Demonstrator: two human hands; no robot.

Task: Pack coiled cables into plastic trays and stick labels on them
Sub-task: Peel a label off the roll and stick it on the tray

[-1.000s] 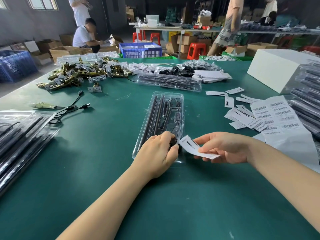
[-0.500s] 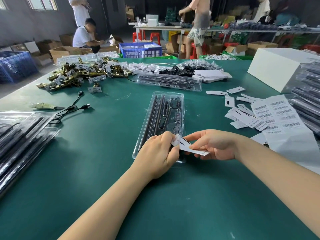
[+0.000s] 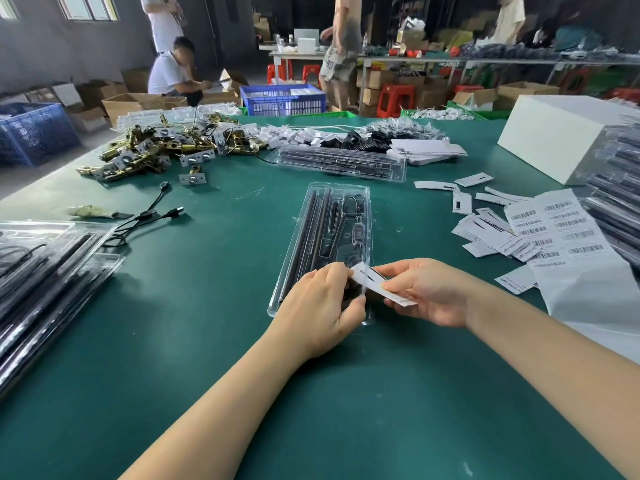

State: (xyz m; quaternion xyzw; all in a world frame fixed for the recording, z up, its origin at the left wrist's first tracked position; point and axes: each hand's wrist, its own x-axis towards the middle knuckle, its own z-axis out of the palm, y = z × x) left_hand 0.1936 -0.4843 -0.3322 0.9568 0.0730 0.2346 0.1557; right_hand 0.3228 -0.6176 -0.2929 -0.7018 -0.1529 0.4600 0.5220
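Two bare hands work a white paper label at the near end of a clear plastic tray on a green table.

At the centre of the frame, the left hand (image 3: 320, 306) rests on the near end of the long clear plastic tray (image 3: 332, 237), fingers curled and pinching the left end of the white label (image 3: 381, 285). The right hand (image 3: 429, 289) pinches the label's right part between thumb and fingers. The tray holds dark rods and a coiled cable and runs away from the viewer. At centre right lie loose labels (image 3: 485, 230) and a barcode sheet (image 3: 561, 233). A second packed tray (image 3: 343, 161) lies beyond, with brass hardware (image 3: 156, 150) at upper left. Stacked trays (image 3: 41, 265) sit at the left edge.
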